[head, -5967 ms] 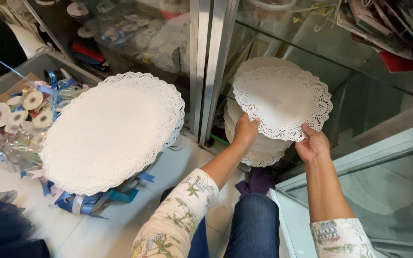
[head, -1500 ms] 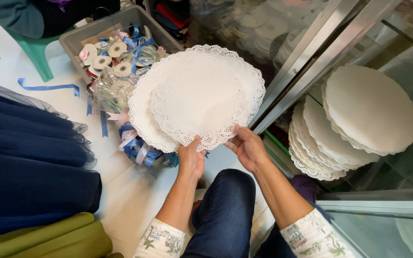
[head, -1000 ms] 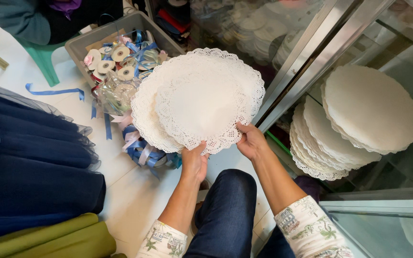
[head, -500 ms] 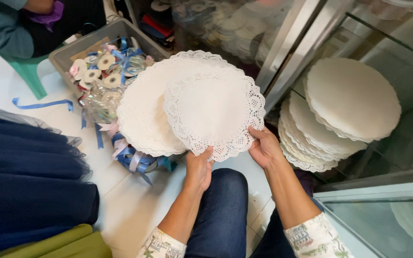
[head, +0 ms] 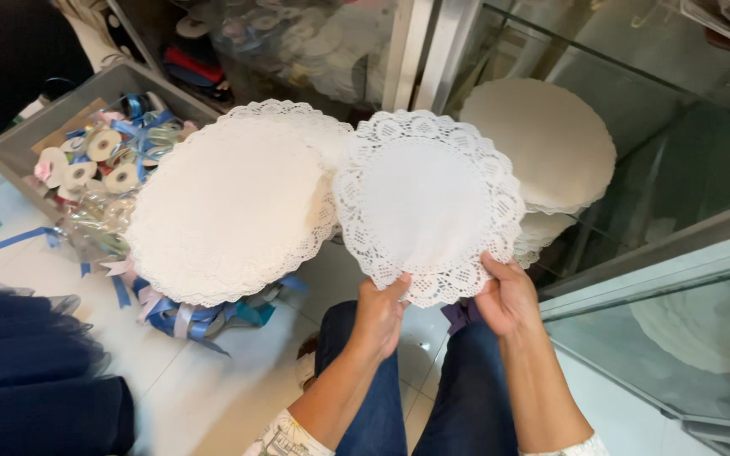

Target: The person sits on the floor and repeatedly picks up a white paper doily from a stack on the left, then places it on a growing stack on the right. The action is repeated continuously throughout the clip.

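I hold a small round white lace paper doily (head: 427, 207) upright in front of me. My left hand (head: 379, 314) pinches its lower edge and my right hand (head: 509, 295) grips the lower right rim. Just left of it, a stack of larger white lace doilies (head: 231, 201) rests on top of a pile of ribbons. Behind the small doily, inside a glass cabinet, lie more stacks of white doilies (head: 542, 145).
A grey bin (head: 25, 142) with ribbon spools and blue ribbons (head: 99, 165) stands at the left. Metal cabinet door frames (head: 420, 55) rise behind. A glass shelf edge (head: 661, 270) runs at the right. Dark blue cloth (head: 27, 380) lies lower left. My knees in blue jeans (head: 433, 405) are below.
The small doily has shifted right, off the large stack, toward the cabinet. Both hands moved with it, and the view turned right.
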